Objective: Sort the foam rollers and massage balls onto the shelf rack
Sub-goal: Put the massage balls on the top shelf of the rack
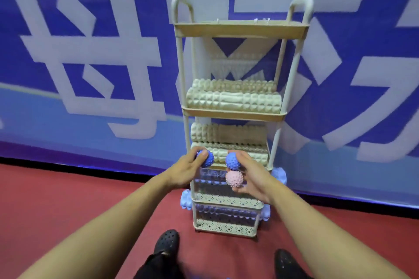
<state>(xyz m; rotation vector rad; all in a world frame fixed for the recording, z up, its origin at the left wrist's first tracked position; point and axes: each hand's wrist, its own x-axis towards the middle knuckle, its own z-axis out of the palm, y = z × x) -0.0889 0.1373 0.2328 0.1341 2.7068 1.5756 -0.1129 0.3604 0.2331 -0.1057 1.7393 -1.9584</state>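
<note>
- Shelf rack [240, 27]: top tier looks bare from this angle, nothing seen on it.
- Done, judging by how things lie: cream foam rollers [234, 99] on 2nd tier, more cream rollers [229, 135] on 3rd; blue rollers [215, 180] fill the two lower tiers, ends poking out the sides.
- Left: massage balls, not shelved yet.
- Left hand [184, 169] grips 1 blue spiky ball [206, 159], fingers curled round it.
- Right hand [254, 175] holds 2: blue ball [233, 161] above pink ball [234, 178], touching.
- Both hands just in front of the 3rd tier.
- Likely rollers finished, balls last; top tier probably theirs.
</note>
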